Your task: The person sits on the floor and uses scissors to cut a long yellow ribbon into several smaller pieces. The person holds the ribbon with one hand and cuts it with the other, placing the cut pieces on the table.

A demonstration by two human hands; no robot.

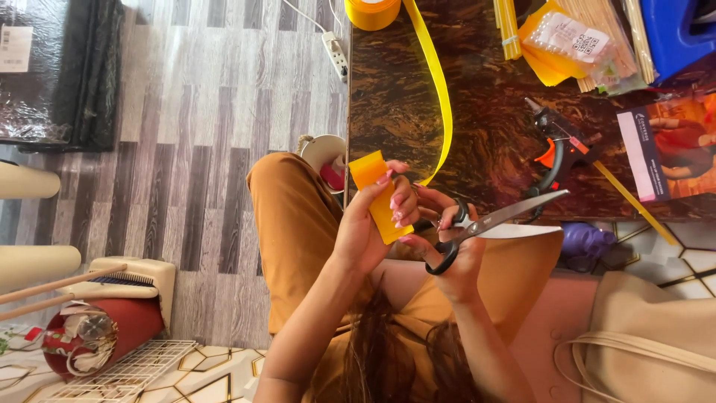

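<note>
My left hand [369, 224] holds a folded piece of yellow ribbon [377, 190], pinched between thumb and fingers in front of my lap. My right hand [459, 257] grips black-handled scissors [492, 224], blades open and pointing right, just beside the ribbon piece. A long yellow ribbon strip [436, 82] runs across the dark marbled table [418, 112] from a ribbon roll [371, 11] at the top edge down toward my hands.
A black and orange glue gun [559, 145] lies on the table at right, with a bag of yellow pieces [563, 37], sticks, a blue container [675, 30] and a booklet [664, 149]. A power strip [335, 54] lies on the floor. A beige bag [649, 336] sits at lower right.
</note>
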